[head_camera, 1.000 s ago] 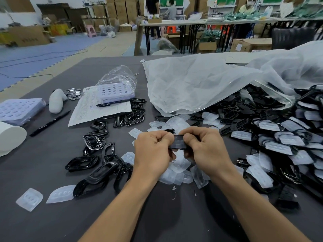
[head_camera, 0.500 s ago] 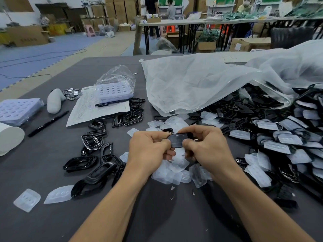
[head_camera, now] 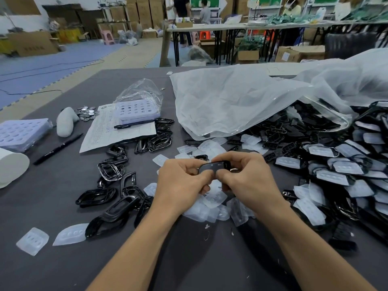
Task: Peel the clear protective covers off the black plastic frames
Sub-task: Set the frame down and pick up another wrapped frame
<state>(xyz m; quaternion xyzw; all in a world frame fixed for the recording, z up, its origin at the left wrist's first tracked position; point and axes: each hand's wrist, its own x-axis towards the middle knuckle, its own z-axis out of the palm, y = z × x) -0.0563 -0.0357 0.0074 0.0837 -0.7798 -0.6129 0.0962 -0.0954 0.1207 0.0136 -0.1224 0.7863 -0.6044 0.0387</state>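
A small black plastic frame (head_camera: pixel 214 167) is held above the table centre between both hands. My left hand (head_camera: pixel 180 185) pinches its left end, and my right hand (head_camera: pixel 248 179) grips its right end with curled fingers. Below the hands lies a heap of peeled clear covers (head_camera: pixel 212 204). A pile of bare black frames (head_camera: pixel 117 198) lies to the left. At the right, a large heap of covered frames (head_camera: pixel 340 169) spills from a big plastic bag (head_camera: pixel 241 101).
On the dark grey table (head_camera: pixel 52 259) at the left lie a paper sheet with a pen (head_camera: pixel 117 131), a black marker (head_camera: pixel 57 149), purple trays (head_camera: pixel 20 133), a white roll (head_camera: pixel 10 166) and coins (head_camera: pixel 86 113). Two loose covers (head_camera: pixel 50 238) lie front left.
The frame has been turned in my fingers and raised slightly, so its glossy face now shows. Both hands have stayed in the same spot over the cover heap.
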